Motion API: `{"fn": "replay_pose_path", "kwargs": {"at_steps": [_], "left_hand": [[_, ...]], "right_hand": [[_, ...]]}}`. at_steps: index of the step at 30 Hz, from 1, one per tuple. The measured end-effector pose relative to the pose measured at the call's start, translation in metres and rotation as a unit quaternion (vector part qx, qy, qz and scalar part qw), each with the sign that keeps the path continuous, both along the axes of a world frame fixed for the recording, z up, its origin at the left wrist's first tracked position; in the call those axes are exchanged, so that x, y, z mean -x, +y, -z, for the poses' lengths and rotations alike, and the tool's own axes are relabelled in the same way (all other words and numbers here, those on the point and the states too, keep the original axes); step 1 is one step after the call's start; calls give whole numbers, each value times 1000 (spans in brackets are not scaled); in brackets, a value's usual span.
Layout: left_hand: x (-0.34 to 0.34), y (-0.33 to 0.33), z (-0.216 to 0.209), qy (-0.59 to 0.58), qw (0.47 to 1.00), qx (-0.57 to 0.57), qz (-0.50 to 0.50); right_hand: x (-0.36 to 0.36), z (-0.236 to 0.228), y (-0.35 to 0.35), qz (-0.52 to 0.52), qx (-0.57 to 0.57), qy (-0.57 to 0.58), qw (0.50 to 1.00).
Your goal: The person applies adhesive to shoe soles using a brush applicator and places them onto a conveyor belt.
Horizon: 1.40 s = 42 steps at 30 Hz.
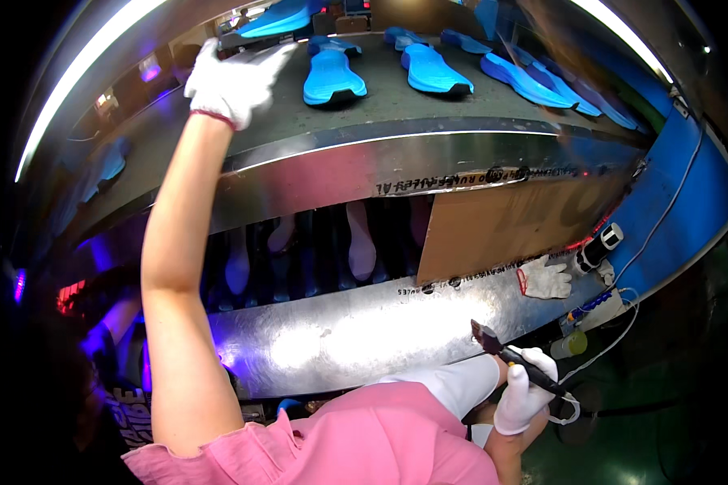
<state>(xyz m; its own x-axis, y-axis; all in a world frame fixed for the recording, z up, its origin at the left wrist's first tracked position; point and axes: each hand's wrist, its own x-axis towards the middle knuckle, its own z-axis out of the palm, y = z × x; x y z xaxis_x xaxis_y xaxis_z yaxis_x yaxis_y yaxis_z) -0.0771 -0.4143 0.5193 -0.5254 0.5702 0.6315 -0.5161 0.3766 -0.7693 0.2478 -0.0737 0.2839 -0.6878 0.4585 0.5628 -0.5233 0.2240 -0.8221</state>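
My left hand (230,89), in a white glove with a red cuff edge, reaches up over the dark belt (416,105). Its fingers are stretched out and its thumb stands apart, with nothing visibly held. Just beyond the fingertips is a bright blue shoe sole (277,19); I cannot tell whether they touch. Further right on the belt lie more blue soles, among them one sole (334,78) and another (435,71). Low on the right, my gloved right hand (522,400) is closed around the dark handle of a brush (488,338), bristles pointing up and left.
Below the belt runs a metal ledge (332,339), with a brown cardboard sheet (510,230) above it. A spare white glove (544,279) and a black-and-white cylindrical object (600,247) rest at its right end. Pale soles (360,242) show in the dark lower opening. A white cable (623,335) hangs at right.
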Motion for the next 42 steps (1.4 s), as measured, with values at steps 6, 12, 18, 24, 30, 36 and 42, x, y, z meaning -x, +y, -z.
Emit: {"fn": "replay_pose_path", "kwargs": {"at_steps": [6,12,18,24,30,36,42], "left_hand": [[23,-172,-1,-223,718,-632,188],[-20,-357,49,-103,816,-491,-286],[-8,-369,50,-70,777,-614,-118],[-39,-258,47,-117,430,-780,440],[-142,-11,123,-143,535,-544,630],[-190,105,250,-450,332,-324,763],[-198,180,370,-628,230,-469,576]], "right_hand": [[9,5,1,40,81,-82,993],[18,16,-8,8,84,-128,988],[21,9,-23,-26,102,-154,982],[20,20,-4,30,68,-119,990],[15,32,3,133,168,-124,969],[-7,44,33,214,191,-137,948],[28,82,51,192,128,-208,951]]}}
